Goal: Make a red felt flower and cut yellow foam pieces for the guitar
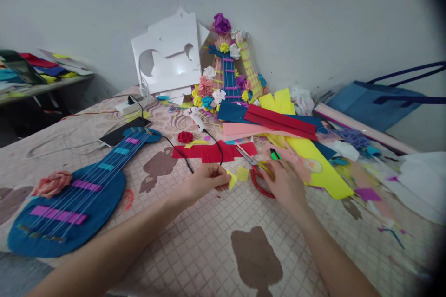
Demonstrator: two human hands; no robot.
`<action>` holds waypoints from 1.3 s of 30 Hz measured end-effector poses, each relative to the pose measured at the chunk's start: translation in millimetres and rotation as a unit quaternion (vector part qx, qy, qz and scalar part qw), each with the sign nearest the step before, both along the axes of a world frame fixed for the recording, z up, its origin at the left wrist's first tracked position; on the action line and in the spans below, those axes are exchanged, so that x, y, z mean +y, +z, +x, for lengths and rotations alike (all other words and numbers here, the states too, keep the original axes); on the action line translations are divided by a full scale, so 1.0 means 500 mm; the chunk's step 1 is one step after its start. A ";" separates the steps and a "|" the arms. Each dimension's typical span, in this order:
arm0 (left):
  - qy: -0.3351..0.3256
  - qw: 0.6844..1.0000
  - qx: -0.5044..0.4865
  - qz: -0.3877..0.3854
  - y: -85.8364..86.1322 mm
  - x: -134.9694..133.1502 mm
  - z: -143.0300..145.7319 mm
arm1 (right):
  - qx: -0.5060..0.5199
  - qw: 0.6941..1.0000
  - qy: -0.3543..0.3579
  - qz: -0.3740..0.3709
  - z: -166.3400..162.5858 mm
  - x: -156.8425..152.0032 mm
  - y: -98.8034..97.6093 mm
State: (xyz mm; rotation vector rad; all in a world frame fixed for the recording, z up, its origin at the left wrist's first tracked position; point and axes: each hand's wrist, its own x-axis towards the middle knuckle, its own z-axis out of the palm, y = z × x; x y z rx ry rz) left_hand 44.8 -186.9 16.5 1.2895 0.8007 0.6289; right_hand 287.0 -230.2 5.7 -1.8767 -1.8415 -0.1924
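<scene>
My left hand [209, 178] is closed in a pinch on a small yellow paper piece [232, 180]. A second yellow paper square [243, 174] lies just right of it on the table. My right hand [286, 184] is closed over the red handles of the scissors [257, 177], whose blades point up and left toward red paper strips [216, 152]. Part of the handles is hidden by the fingers. Beyond that hand is a green and black tool [275, 154], partly covered. A red paper rose [185, 137] sits behind the red strips.
At left lies a blue paper-covered guitar [104, 181] beside a black phone [125, 131]. A white glue gun [195, 118] trails a black cord toward my left hand. Crepe paper strips [320, 167], flower-decorated guitars [228, 74], white boards [167, 55] and a blue bag [376, 102] stand farther back.
</scene>
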 end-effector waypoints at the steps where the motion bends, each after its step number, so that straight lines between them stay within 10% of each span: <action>1: -0.001 1.000 -0.001 0.001 -0.001 0.000 0.000 | 0.060 0.998 0.027 -0.006 -0.007 -0.003 0.008; 5: -0.009 1.000 -0.003 0.017 -0.004 0.000 0.003 | 0.356 0.906 0.156 -0.166 -0.055 -0.021 0.038; 9: -0.017 0.999 0.009 0.031 -0.007 -0.002 0.005 | 0.446 0.841 0.196 -0.235 -0.100 -0.039 0.048; 29: -0.009 0.997 0.034 0.073 -0.003 -0.015 0.011 | 0.318 0.929 0.162 -0.099 -0.136 -0.048 0.022; 39: 0.000 0.999 0.000 0.054 0.005 -0.010 0.006 | 0.552 0.794 0.140 -0.211 -0.120 -0.038 0.024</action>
